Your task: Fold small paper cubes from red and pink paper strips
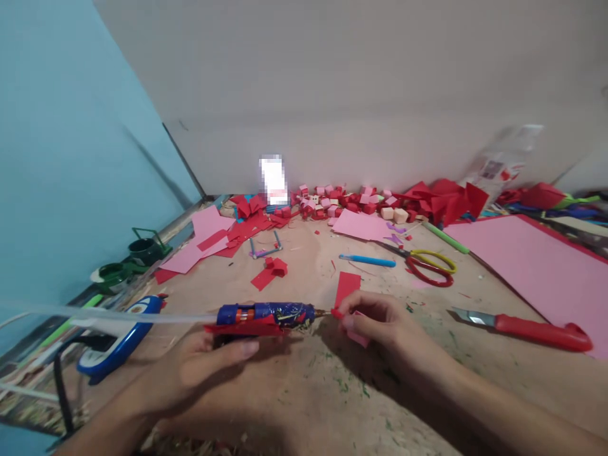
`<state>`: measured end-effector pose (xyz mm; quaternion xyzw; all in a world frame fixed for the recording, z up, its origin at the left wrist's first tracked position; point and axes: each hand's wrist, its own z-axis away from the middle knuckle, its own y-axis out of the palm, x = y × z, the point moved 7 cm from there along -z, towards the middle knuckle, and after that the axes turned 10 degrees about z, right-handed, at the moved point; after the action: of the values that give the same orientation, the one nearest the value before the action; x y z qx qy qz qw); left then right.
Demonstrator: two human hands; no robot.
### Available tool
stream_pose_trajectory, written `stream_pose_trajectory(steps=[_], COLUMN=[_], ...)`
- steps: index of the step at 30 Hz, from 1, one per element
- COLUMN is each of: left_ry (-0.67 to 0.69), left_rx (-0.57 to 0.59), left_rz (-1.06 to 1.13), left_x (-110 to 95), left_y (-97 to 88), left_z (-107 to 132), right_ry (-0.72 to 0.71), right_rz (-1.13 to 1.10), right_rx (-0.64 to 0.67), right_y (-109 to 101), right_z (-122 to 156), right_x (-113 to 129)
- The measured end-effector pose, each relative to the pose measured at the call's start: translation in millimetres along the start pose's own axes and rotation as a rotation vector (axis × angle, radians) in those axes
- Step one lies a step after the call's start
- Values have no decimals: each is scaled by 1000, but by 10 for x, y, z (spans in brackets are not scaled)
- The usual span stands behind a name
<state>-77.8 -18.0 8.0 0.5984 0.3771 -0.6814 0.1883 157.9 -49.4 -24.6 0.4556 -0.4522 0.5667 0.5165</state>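
Note:
My left hand [204, 361] is closed around a blue glue gun [280, 313], which lies sideways with its nozzle to the right. A long whitish glue stick [166, 318] runs out of its back end to the left. A red strip [247, 327] lies along the gun's side by my left thumb. My right hand [375, 320] pinches a small piece of red paper [336, 313] at the nozzle tip; whether the two touch I cannot tell. Beneath this hand a pink scrap [360, 332] shows, and a red paper strip [348, 288] lies just behind it.
Right of my hands are a red-handled knife [536, 330] with its blade bare, scissors [430, 266] and a blue pen-like tool [368, 260]. Small folded paper pieces [332, 201] line the wall, near a glowing phone [274, 180]. A clear bottle [506, 164] leans at the back right.

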Motion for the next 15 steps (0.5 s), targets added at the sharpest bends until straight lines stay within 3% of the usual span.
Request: stream_pose_trajectory(steps=[4, 9, 15], left_ry=[-120, -44, -67], left_rx=[6, -46, -79], left_rz=[132, 28, 102], left_x=[243, 168, 233], left_y=[4, 21, 20], left_z=[6, -8, 14], right_ry=[42, 39, 43], right_rz=[-12, -26, -40], right_rx=[38, 47, 50], right_y=[36, 33, 36], right_z=[20, 14, 14], right_x=[10, 17, 22])
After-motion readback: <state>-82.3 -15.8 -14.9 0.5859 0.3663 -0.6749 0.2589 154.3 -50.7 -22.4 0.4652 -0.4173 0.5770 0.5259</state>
